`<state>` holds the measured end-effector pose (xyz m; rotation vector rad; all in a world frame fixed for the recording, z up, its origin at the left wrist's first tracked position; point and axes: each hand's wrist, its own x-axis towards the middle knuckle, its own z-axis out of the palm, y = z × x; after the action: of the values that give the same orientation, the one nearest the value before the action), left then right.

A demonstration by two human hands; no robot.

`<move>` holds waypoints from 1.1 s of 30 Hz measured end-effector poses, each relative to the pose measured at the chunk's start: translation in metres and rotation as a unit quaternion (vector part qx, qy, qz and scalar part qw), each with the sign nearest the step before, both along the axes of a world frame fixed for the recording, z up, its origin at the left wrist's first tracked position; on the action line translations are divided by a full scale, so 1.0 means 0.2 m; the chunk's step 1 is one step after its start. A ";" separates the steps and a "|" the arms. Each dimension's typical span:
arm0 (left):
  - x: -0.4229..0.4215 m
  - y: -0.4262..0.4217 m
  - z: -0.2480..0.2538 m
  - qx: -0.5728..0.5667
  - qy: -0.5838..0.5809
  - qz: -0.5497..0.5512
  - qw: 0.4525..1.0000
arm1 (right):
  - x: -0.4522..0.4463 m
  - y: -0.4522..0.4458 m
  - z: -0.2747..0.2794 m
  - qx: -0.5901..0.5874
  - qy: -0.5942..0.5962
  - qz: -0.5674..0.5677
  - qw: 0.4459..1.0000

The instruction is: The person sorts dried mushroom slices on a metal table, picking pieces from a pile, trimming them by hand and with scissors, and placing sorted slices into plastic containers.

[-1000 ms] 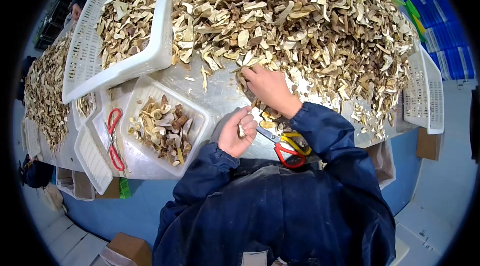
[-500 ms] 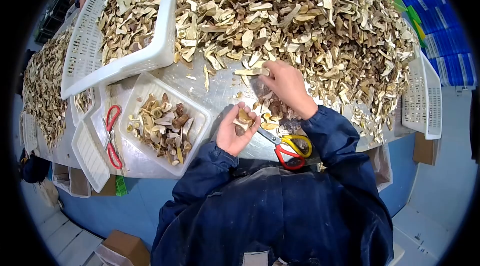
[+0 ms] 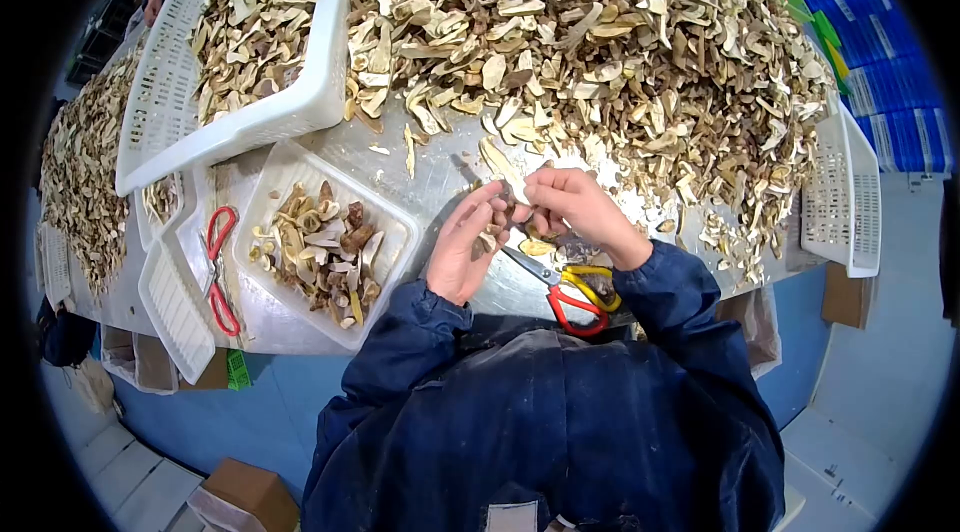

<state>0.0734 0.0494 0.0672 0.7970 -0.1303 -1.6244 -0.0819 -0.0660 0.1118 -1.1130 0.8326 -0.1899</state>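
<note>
A long pale dried mushroom slice (image 3: 500, 162) is pinched between the thumb and fingers of my right hand (image 3: 590, 212). My left hand (image 3: 465, 247) sits close beside it, palm turned inward, its curled fingers around brownish dried mushroom slices that are partly hidden. Just below the hands, scissors (image 3: 578, 304) with one red and one yellow handle lie on the metal table (image 3: 440, 157). Under my right hand are some darker slices, mostly covered. To the left, a white tray (image 3: 405, 232) contains mixed slices and pieces.
A large heap of dried mushroom slices (image 3: 600, 42) covers the back. White baskets (image 3: 235, 137) stand at left and right. Red-handled scissors (image 3: 213, 272) lie beyond the tray. Blue crates (image 3: 890, 62) are stacked at far right. Another person's hand (image 3: 152, 7) shows at upper left.
My right hand has drawn the pale slice down from the heap's edge toward my left hand, and the slice now points upward. My left hand's fingers have tilted and curled in more.
</note>
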 end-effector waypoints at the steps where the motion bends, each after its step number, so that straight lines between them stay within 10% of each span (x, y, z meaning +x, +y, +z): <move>1: 0.00 0.00 -0.01 -0.009 -0.011 -0.008 1.000 | 0.00 0.03 0.00 -0.001 0.008 -0.007 1.000; 10: -0.02 0.02 -0.02 0.039 -0.003 -0.051 0.998 | -0.07 0.09 -0.03 -0.203 0.075 -0.017 0.976; 16: 0.01 0.02 -0.02 0.002 0.296 -0.039 0.954 | 0.11 -0.22 -0.14 -0.638 0.180 -0.014 0.748; 22: 0.02 0.07 -0.03 0.005 0.366 -0.028 0.930 | 0.25 -0.37 -0.17 -0.680 0.279 0.156 0.660; 26: 0.01 0.04 0.00 0.026 0.161 -0.009 0.987 | 0.18 -0.30 -0.11 -0.565 0.105 0.062 0.816; 28: -0.02 0.00 0.02 -0.002 0.000 -0.011 1.000 | 0.11 -0.22 -0.03 -0.312 0.076 0.083 0.943; 33: -0.07 -0.05 -0.02 -0.020 -0.100 -0.017 0.995 | -0.03 -0.07 -0.04 -0.100 0.041 0.127 0.986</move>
<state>0.0601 0.0399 0.0635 0.9304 -0.3196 -1.5652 -0.0888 -0.0809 0.1042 -1.4121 0.7483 -0.0144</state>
